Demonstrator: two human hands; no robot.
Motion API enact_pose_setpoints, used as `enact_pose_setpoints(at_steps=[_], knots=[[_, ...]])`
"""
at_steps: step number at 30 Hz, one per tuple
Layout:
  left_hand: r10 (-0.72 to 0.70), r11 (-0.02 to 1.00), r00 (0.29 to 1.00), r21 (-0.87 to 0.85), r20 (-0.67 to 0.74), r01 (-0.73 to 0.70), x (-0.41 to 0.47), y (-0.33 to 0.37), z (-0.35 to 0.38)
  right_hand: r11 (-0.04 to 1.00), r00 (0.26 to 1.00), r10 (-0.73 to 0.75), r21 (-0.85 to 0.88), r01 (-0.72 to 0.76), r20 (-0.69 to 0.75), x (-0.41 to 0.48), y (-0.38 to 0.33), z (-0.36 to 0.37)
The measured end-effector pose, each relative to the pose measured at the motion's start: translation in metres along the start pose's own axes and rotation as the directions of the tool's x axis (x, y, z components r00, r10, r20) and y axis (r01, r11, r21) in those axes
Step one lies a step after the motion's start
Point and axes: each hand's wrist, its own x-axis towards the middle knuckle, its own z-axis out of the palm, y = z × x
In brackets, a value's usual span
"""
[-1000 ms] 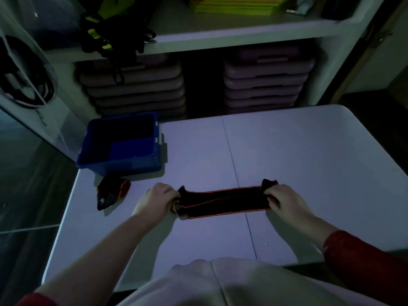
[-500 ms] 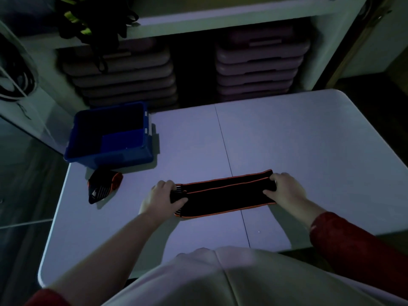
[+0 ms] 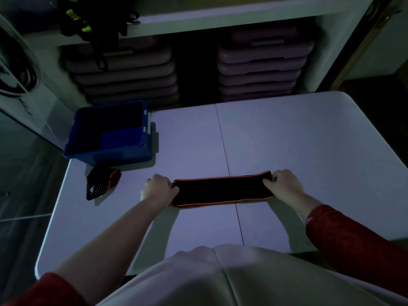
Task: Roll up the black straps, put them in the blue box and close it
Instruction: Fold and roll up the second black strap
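Observation:
A black strap with orange edging [image 3: 223, 188] lies flat and stretched out across the seam of the white table [image 3: 287, 140]. My left hand [image 3: 157, 187] grips its left end and my right hand [image 3: 283, 182] grips its right end. A second black and orange strap [image 3: 100, 184] sits bundled near the table's left edge, just in front of the blue box [image 3: 108, 149]. The blue box stands open at the far left corner of the table; its inside is dark, with a lighter blue panel showing in it.
Behind the table a white shelf unit [image 3: 220, 16] holds stacked pinkish flat cases [image 3: 260, 62] below and dark gear with yellow-green accents [image 3: 92, 16] above. Cables [image 3: 19, 78] hang at the far left. The table's left edge drops to a dark floor.
Both hands have spread the strap flatter and straighter on the table, from a crumpled, narrower shape. The view has tilted down a little. The bundled strap and the box have stayed put.

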Motion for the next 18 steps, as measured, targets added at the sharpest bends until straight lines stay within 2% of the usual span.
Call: enact_pose_setpoints(at_steps=[3, 6, 10, 12, 16, 18], knots=[[-0.051, 0.997, 0.998, -0.046, 0.048, 0.054, 0.003, -0.001, 0.014, 1.0, 1.0, 0.002, -0.007, -0.002, 0.003, 0.001, 0.002, 0.009], [-0.058, 0.992, 0.998, -0.113, 0.034, 0.061, 0.002, -0.002, 0.023, 0.999, 1.0, -0.022, 0.031, 0.021, 0.017, 0.002, 0.004, 0.015], [-0.064, 0.953, 0.998, -0.294, 0.029, 0.07, 0.002, 0.001, 0.024, 0.978, 0.998, -0.043, 0.204, 0.034, 0.043, 0.004, 0.003, 0.016], [-0.043, 0.93, 0.999, -0.365, 0.015, 0.046, 0.007, 0.004, 0.022, 0.961, 0.999, -0.003, 0.276, -0.01, 0.046, 0.01, -0.001, 0.011], [0.052, 0.948, 0.998, -0.312, -0.022, -0.056, 0.035, 0.025, 0.003, 0.958, 0.995, 0.084, 0.269, -0.098, 0.062, 0.029, -0.005, -0.004], [0.128, 0.981, 0.988, -0.138, -0.089, -0.139, 0.059, 0.041, -0.012, 0.954, 0.994, 0.089, 0.282, -0.102, 0.062, 0.036, -0.007, -0.012]])
